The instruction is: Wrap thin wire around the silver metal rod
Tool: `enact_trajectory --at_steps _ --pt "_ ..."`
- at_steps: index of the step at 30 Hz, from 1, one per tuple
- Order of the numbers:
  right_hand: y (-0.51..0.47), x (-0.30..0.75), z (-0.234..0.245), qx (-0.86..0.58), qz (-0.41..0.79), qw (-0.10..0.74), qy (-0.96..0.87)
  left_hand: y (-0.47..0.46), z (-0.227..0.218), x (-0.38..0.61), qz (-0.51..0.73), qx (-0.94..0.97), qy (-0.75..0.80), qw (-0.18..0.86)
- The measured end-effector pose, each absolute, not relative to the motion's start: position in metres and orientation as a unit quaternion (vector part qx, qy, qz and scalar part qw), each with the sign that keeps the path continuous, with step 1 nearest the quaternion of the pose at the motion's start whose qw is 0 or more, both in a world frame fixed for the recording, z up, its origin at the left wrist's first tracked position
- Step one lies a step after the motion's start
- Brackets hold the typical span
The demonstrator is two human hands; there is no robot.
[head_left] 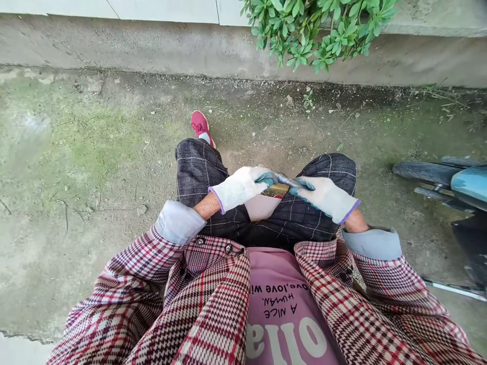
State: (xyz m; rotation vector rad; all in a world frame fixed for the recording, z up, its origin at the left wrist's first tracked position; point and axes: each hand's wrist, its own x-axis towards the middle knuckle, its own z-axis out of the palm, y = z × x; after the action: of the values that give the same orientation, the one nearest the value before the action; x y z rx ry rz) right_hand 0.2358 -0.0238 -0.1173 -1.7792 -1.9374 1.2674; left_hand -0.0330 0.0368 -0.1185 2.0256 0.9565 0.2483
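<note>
Both my hands wear white knit gloves with teal fingertips and meet in front of my lap. My left hand [243, 186] pinches one end of a thin grey metal piece [283, 178]. My right hand [323, 195] grips its other end with closed fingers. Just below the hands shows a yellowish-brown object [277, 190] and a pale flat piece [261, 207], partly hidden. I cannot make out what these are. I wear a red plaid jacket, a pink shirt and dark checked trousers.
Bare mossy concrete ground [83, 152] spreads to the left. A low concrete wall [152, 45] runs along the back with a green bush [315, 30] hanging over it. A parked scooter [452, 187] stands at the right. My red shoe [200, 125] points forward.
</note>
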Motion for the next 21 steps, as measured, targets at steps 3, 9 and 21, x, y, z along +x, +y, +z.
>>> enact_trajectory --at_steps 3,9,21 --pt "-0.019 0.238 -0.105 -0.66 0.381 0.155 -0.628 0.033 -0.12 -0.031 0.116 0.781 0.378 0.483" --pt "-0.028 0.244 -0.08 -0.601 0.618 0.327 -0.387 0.026 -0.132 -0.024 0.094 0.712 0.346 0.604" --pt "-0.04 0.215 -0.103 -0.493 0.614 0.06 -0.613 0.045 -0.127 -0.03 0.114 0.736 0.434 0.507"
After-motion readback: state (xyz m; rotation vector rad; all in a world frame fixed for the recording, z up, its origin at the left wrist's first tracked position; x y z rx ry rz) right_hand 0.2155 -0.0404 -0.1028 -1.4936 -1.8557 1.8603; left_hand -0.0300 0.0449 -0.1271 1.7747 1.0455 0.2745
